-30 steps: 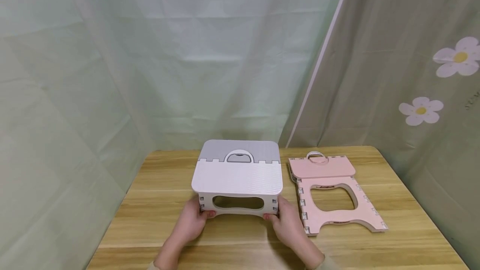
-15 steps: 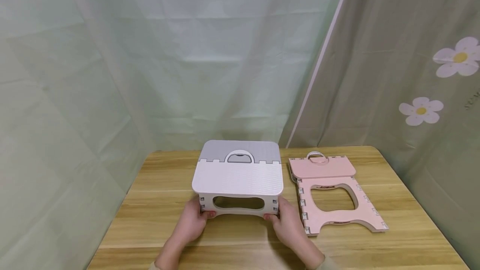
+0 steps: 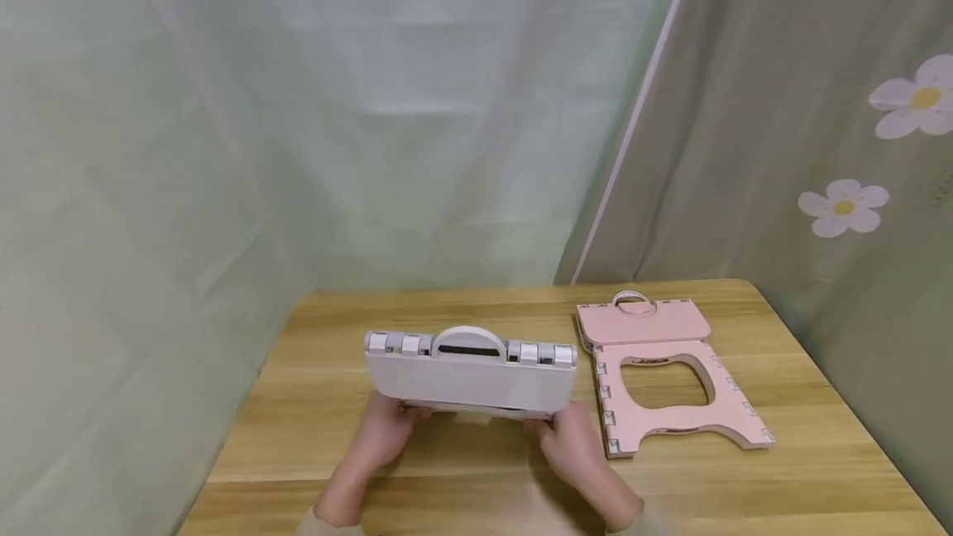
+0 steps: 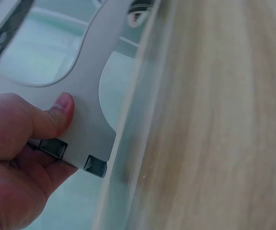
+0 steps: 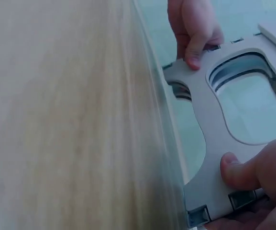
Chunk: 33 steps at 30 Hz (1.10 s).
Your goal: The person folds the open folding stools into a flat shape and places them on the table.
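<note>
A white and grey folding step stool (image 3: 469, 379) is at the middle of the table in the head view. Its two seat halves are bent up to a ridge, with the arched handle (image 3: 469, 333) on top. My left hand (image 3: 383, 433) grips the left side of the stool's near leg panel (image 4: 87, 105), thumb flat on its face and fingers behind. On the other side my right hand (image 3: 569, 445) holds the same panel (image 5: 209, 124) likewise, its thumb near the cutout. The far leg panel is mostly hidden.
A pink folding stool (image 3: 670, 387) lies folded flat on the wooden table (image 3: 298, 437), just right of my right hand. Behind the table hang a pale green curtain (image 3: 409, 147) and a grey curtain with white flowers (image 3: 744, 147).
The stool's flat seat has buckled upward at its middle seam, raising the handle. Its near half now slopes down toward me. Both hands keep their grip, and the head view has shifted slightly.
</note>
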{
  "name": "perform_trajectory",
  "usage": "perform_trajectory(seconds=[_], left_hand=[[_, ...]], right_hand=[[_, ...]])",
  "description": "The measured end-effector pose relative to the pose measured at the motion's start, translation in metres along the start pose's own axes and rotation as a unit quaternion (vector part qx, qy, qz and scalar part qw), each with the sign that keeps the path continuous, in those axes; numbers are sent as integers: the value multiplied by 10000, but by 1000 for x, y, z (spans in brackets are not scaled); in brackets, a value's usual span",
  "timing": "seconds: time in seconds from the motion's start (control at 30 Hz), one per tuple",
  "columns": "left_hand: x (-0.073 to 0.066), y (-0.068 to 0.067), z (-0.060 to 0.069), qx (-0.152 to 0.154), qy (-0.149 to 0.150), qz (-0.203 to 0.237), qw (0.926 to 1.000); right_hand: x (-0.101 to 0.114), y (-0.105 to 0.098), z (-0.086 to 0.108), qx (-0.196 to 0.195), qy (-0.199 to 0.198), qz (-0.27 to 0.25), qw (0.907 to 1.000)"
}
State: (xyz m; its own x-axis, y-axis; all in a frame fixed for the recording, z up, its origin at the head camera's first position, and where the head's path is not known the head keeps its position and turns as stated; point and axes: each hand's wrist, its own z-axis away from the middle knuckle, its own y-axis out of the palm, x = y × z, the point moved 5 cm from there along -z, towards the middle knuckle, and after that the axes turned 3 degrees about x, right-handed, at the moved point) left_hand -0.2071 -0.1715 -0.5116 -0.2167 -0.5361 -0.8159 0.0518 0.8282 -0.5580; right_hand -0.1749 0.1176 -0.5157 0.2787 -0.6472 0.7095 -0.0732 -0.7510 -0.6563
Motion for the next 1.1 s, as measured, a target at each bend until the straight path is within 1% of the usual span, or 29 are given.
perform_trajectory(seconds=[0.03,0.1,0.13,0.23,0.3,0.37,0.43,0.5,0.63,0.7,0.8,0.9,0.97,1.1], left_hand=[[-1,-2,-2,-15,-30,-71,10000],[0,-5,-3,38,-231,-84,9997],[2,-3,-3,96,-335,-76,9994],[4,-2,-5,130,-373,-24,9992],[5,-2,-6,148,-382,55,9991],[5,-4,-8,149,-403,60,9991],[6,-5,-9,148,-500,132,9986],[6,-6,-10,113,-559,215,9981],[8,-6,-8,-29,-513,312,9982],[11,-7,-7,-136,-530,372,9978],[16,-8,-6,-272,-677,519,9960],[20,-10,-7,-289,-801,647,9943],[20,-10,-7,-246,-756,654,9947],[19,-12,-9,-195,-557,588,9965]], right_hand=[[1,0,-2,49,23,-19,10000],[2,0,-5,203,141,-102,9996],[1,0,-5,266,210,-83,9994],[-2,-1,-8,293,213,-17,9993],[-4,0,-9,299,215,-65,9993],[-7,0,-11,299,257,-177,9991],[-9,-1,-11,326,378,-327,9982],[-12,-2,-11,318,468,-435,9975],[-15,-2,-10,293,595,-521,9964],[-17,-2,-9,279,779,-584,9949],[-21,-3,-8,197,1120,-935,9891],[-22,-4,-8,107,1296,-1158,9847],[-22,-5,-9,122,1246,-1051,9866],[-21,-8,-11,156,1045,-529,9930]])
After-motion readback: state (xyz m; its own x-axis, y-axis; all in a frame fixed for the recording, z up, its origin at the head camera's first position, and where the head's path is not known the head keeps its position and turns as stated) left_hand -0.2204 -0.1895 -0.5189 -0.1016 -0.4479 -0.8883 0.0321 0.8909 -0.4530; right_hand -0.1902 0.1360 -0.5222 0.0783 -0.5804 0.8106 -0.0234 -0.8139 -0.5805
